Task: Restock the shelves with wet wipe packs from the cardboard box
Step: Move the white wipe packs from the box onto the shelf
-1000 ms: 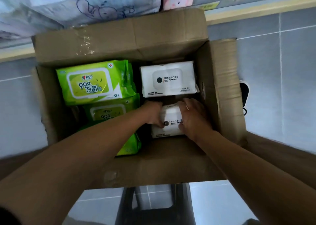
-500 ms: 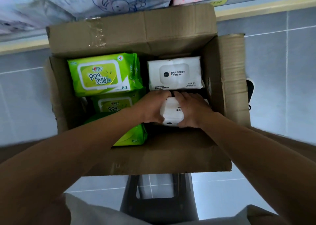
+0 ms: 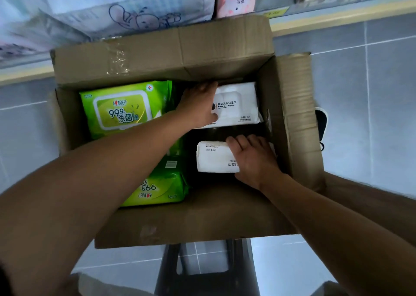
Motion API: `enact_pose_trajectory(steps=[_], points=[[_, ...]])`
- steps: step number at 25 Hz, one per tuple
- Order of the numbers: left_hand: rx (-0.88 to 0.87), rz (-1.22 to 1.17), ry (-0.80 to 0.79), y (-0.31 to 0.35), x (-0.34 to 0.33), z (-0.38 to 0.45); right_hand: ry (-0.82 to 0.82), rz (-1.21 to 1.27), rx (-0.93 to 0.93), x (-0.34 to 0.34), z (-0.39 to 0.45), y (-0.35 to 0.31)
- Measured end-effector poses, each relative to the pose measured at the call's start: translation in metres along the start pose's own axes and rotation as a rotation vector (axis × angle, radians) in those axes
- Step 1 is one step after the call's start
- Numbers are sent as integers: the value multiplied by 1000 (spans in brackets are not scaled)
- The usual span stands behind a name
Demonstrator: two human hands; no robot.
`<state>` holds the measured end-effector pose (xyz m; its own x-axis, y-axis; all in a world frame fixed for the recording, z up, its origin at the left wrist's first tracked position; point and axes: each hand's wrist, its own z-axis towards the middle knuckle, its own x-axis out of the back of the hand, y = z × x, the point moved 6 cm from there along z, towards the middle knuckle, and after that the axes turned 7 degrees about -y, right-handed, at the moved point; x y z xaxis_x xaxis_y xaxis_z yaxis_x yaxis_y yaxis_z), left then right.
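An open cardboard box (image 3: 295,115) sits below me on a dark stool (image 3: 202,271). Green wet wipe packs fill its left side: one at the back (image 3: 121,111), another at the front (image 3: 162,187). On the right lie two white packs. My left hand (image 3: 198,106) grips the left end of the far white pack (image 3: 240,106), fingers over its top edge and thumb on its face. My right hand (image 3: 252,158) holds the right end of the near white pack (image 3: 213,158), fingers curled over its far edge.
A shelf (image 3: 337,18) with a yellow front edge runs behind the box. On it stand large white and pink packages (image 3: 126,3). Grey floor tiles lie on both sides. A dark shoe (image 3: 320,120) shows right of the box flap.
My left hand let go of the near white pack and moved back to the far white pack. My right hand keeps the near pack, now turned round.
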<state>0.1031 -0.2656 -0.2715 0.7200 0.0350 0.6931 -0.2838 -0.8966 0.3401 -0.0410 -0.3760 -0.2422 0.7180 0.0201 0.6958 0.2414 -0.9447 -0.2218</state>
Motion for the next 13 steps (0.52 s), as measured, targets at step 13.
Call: enact_pose_trajectory(steps=[13], points=[[28, -281, -278, -1, -27, 1, 113, -51, 58, -21, 6, 5]])
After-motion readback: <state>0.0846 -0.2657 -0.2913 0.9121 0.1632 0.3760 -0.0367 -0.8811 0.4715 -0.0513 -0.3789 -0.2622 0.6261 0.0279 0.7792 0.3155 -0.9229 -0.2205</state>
